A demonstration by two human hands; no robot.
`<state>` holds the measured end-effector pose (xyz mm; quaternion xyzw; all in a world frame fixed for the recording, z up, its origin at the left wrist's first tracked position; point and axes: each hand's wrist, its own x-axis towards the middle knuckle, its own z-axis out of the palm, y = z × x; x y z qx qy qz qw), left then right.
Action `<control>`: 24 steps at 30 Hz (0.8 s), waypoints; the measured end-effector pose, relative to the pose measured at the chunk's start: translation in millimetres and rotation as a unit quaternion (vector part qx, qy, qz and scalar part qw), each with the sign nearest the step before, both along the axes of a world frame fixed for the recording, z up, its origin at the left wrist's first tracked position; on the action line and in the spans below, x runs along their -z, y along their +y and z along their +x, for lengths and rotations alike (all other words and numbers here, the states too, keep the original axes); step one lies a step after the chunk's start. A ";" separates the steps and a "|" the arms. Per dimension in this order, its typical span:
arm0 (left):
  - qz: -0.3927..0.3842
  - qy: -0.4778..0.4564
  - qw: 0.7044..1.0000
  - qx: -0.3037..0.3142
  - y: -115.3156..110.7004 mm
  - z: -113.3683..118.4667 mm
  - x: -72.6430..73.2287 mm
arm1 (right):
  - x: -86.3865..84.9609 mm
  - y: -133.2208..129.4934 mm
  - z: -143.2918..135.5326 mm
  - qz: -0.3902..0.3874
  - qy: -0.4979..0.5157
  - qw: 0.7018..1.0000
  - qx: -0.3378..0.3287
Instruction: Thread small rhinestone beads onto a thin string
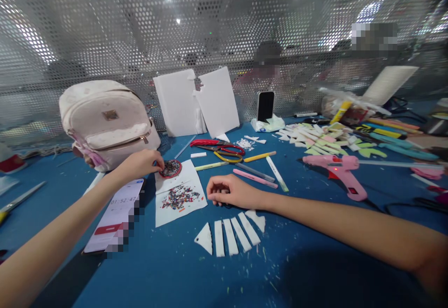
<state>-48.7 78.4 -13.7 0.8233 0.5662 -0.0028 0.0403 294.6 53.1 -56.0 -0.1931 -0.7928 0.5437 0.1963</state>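
Note:
My left hand (145, 162) is at the left edge of a small round red-rimmed dish (171, 169) of dark glittery bits, its fingers pinched together; what they hold, if anything, is too small to name. The dish rests on the upper part of a white paper sheet (196, 182), and colourful tiny pieces (180, 197) are scattered over its lower part. My right hand (227, 190) rests on the blue table just right of the paper, fingers curled in; its grasp is hidden. Below it lie several white strips (231, 236) and a white triangular piece (205, 239) with a dark dot.
Beyond are scissors (227, 151), coloured pens (255, 178) and folded white boards (199, 102). At left stand a white backpack (108, 121) and a phone (115, 214) showing a timer. A pink glue gun (339, 170) and a heap of cut pieces (322, 137) lie at right.

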 end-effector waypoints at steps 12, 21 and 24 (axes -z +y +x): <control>0.002 -0.005 1.000 -0.002 -0.4 -0.3 0.8 | 1.1 0.7 -0.1 0.008 -0.001 1.000 0.000; 0.002 -0.030 1.000 0.008 4.2 -9.8 2.2 | 1.6 0.3 -0.3 0.009 0.004 1.000 -0.004; 0.006 -0.032 0.999 0.009 3.9 -10.2 4.3 | 1.5 0.5 -0.4 0.009 0.001 1.000 -0.003</control>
